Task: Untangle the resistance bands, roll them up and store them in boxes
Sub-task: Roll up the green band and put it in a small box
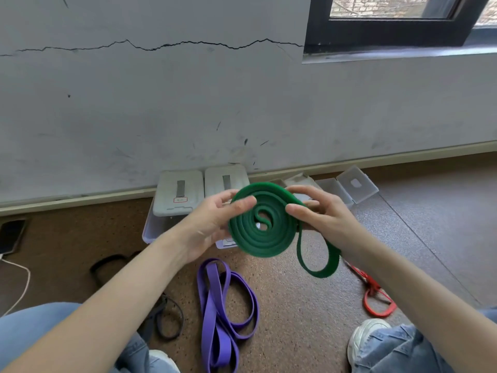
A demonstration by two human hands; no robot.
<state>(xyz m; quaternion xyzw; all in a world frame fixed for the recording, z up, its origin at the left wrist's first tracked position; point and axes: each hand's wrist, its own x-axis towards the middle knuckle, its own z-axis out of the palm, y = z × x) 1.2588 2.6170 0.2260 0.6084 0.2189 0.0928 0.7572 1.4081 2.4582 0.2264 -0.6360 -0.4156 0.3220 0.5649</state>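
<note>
Bottom of frame: two knees in blue jeans and two white shoes, one at lower centre-left (164, 359) and one at lower right (363, 340). On the brown floor between them lie three loose bands: one purple band (217, 313) at lower centre, one black band (166, 319) to its left, one red band (373, 297) at the right.

Centre of frame: one green band (265, 224), wound into a flat spiral with a free loop hanging at lower right. The left hand (212, 222) grips the spiral's left edge, thumb on its face. The right hand (320, 211) pinches the right edge, fingers curled round the band.

Behind the hands, against the wall: apparently four translucent boxes, partly hidden. Two closed lids (180, 192) (226, 181) sit at centre-left; two open boxes (352, 187) at centre-right.

Left edge: one phone (10, 235) with one white cable (22, 286).
</note>
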